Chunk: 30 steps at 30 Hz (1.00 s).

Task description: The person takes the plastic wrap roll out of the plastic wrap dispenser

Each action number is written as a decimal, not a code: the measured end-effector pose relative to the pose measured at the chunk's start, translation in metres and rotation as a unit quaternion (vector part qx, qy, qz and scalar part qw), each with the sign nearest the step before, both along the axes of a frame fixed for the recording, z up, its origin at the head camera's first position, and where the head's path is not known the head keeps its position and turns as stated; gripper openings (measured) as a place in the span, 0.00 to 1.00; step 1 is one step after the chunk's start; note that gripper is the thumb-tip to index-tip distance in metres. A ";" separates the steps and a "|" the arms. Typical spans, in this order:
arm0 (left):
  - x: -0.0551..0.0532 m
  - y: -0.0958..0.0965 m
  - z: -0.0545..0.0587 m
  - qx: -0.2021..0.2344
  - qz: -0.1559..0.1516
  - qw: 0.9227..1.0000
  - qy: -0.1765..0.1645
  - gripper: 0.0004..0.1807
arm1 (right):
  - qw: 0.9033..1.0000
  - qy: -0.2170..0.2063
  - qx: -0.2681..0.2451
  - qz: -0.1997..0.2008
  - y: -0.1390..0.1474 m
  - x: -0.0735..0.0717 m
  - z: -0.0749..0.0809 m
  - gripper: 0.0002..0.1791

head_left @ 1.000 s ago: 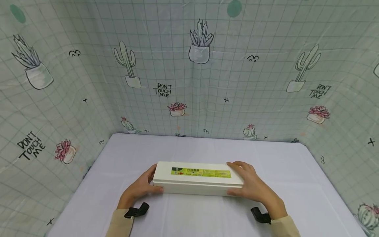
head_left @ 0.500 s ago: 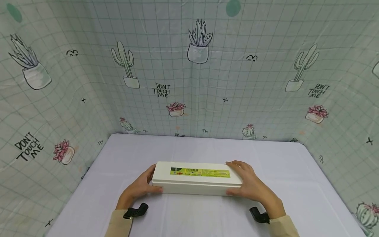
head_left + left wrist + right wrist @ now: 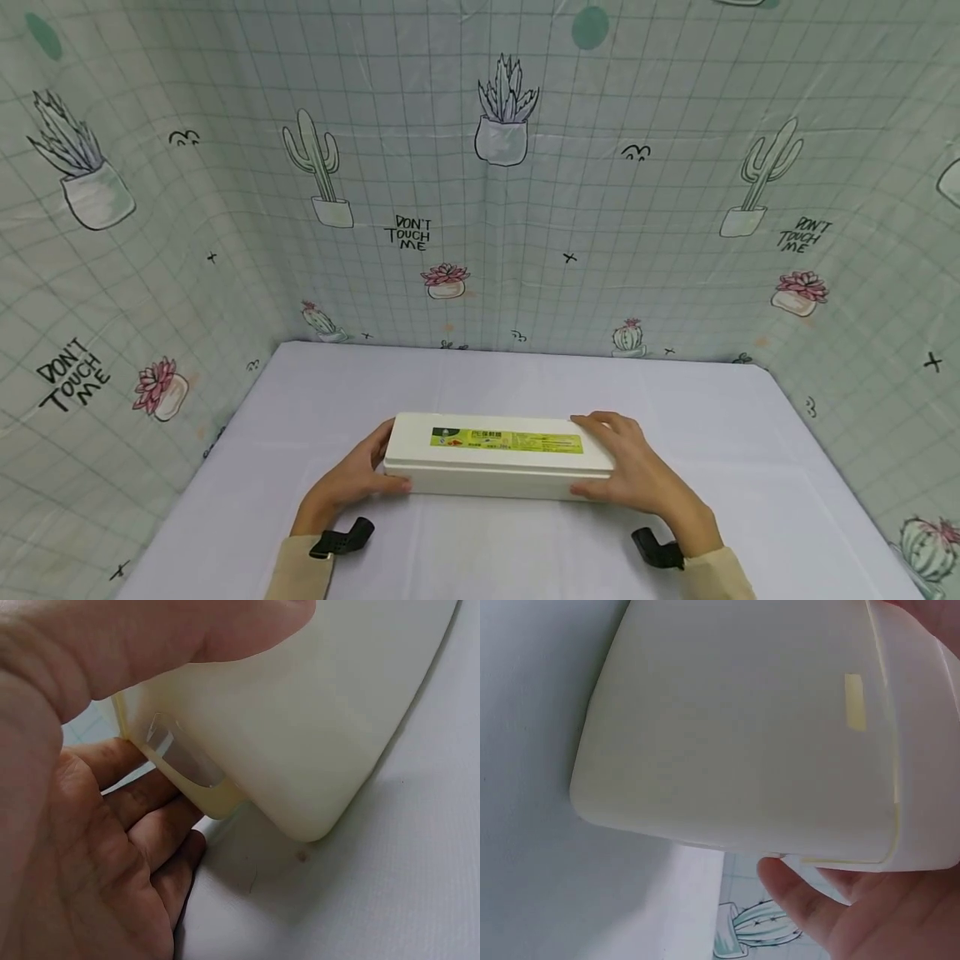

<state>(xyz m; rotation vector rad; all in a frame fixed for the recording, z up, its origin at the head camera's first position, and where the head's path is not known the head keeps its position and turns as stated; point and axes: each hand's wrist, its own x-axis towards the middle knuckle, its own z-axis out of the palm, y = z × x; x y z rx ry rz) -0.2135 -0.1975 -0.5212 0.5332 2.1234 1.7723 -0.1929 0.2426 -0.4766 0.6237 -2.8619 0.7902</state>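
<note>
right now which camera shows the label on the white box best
The head view: it looks down on the white box, so the whole yellow-green label on its top is in sight and uncovered. The left wrist and right wrist views show none of the label, only close-ups of the box's pale sides.

The box (image 3: 495, 461) is resting crosswise on the table (image 3: 480, 554). A label (image 3: 507, 441) is lying along the box's top. The left hand (image 3: 351, 477) is gripping the box's left end; the right hand (image 3: 639, 468) is gripping its right end. Both thumbs (image 3: 394, 484) are lying against the box's near side. One wrist device (image 3: 342, 537) is sitting before and left of the box, another before and right. The backdrop (image 3: 555, 200) is hanging behind, left and right of the box.
</note>
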 end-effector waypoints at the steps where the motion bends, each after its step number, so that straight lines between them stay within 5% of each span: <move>1: 0.000 0.000 0.000 -0.001 -0.003 1.000 0.001 0.58 | 1.000 0.003 -0.003 0.000 0.000 0.000 0.000 0.51; 17: 0.000 0.003 0.003 0.002 -0.003 1.000 -0.006 0.56 | 0.999 0.031 -0.022 -0.003 0.005 0.000 -0.004 0.51; 30: 0.002 0.000 0.004 -0.010 0.007 1.000 -0.012 0.56 | 0.999 0.013 -0.032 -0.001 0.002 -0.004 -0.004 0.51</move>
